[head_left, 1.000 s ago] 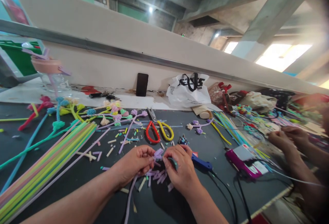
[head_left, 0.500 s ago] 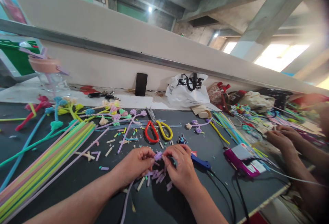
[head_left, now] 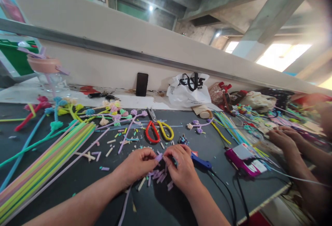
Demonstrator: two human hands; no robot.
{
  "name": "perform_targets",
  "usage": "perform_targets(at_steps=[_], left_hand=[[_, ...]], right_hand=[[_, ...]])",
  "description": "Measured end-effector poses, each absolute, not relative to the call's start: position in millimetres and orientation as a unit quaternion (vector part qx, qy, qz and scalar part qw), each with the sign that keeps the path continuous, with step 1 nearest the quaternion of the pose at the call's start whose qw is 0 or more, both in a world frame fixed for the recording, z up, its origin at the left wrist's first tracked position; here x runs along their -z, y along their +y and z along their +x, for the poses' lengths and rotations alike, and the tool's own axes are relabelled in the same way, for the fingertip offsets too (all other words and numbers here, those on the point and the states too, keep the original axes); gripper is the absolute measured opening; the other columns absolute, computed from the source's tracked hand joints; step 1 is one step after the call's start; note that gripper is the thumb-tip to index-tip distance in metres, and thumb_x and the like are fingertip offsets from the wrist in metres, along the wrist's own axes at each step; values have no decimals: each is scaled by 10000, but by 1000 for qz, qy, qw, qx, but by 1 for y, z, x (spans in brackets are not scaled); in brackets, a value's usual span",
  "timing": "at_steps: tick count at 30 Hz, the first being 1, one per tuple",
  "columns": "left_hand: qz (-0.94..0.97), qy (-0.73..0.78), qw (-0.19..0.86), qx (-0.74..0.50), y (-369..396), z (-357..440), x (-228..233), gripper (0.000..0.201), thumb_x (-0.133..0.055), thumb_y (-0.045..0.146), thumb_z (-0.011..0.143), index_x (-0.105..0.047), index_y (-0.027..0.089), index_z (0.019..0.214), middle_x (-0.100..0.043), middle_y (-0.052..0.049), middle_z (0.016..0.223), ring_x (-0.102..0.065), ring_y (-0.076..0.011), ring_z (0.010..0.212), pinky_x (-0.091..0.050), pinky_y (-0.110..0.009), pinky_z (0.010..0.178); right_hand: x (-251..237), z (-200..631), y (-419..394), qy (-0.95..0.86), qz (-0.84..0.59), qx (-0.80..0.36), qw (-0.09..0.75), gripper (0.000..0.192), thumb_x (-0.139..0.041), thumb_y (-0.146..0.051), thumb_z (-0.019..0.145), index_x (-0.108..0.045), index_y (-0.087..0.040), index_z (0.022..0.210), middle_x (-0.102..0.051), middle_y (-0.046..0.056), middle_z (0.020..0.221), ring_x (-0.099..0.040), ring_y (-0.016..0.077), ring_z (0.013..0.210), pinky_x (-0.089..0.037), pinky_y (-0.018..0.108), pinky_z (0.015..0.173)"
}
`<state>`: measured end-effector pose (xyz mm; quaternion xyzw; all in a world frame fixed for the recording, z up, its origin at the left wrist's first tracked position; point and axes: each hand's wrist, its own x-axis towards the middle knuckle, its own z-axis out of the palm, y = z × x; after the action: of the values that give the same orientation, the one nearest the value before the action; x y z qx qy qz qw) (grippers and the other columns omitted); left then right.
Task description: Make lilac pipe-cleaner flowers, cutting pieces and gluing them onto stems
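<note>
My left hand [head_left: 137, 165] and my right hand [head_left: 181, 167] meet over the dark table [head_left: 64, 174], both pinching a small folded purple straw piece [head_left: 159, 156] between the fingertips. A long purple straw stem [head_left: 123, 207] runs from under my left hand toward me. Several short cut purple bits [head_left: 158, 177] lie on the table just below the hands. A blue-handled tool [head_left: 201, 162] lies right beside my right hand.
Scissors with red and yellow handles [head_left: 158, 131] lie beyond my hands. A bundle of long coloured straws [head_left: 44, 165] stretches at left, finished straw flowers [head_left: 114, 111] behind it. A phone [head_left: 142, 84], a white bag [head_left: 189, 89] and a magenta device [head_left: 242, 158] stand around. Another person's hands [head_left: 282, 137] work at right.
My hands stay together on the purple piece, with only small finger shifts. The other person's hands at right have moved slightly left.
</note>
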<state>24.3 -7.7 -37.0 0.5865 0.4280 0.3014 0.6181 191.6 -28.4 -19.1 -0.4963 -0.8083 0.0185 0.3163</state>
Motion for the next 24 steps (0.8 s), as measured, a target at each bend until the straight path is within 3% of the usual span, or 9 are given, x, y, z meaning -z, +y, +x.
perform_targets(at_steps=[20, 24], left_hand=[[624, 412, 597, -290, -8, 23, 39, 193, -521, 333, 714, -526, 155, 641, -381, 79, 467, -313, -60, 442, -227, -191, 448], [631, 413, 586, -296, -9, 24, 37, 187, -516, 318, 707, -523, 153, 620, -372, 81, 470, -317, -64, 464, -242, -191, 468]], right_hand=[[28, 193, -24, -792, -495, -85, 347, 71, -552, -153, 758, -555, -204, 808, -633, 3, 757, -571, 157, 729, -320, 322, 781], [26, 191, -24, -796, -485, -90, 351, 55, -537, -152, 768, -560, -199, 751, -628, -2, 709, -568, 150, 708, -323, 325, 781]])
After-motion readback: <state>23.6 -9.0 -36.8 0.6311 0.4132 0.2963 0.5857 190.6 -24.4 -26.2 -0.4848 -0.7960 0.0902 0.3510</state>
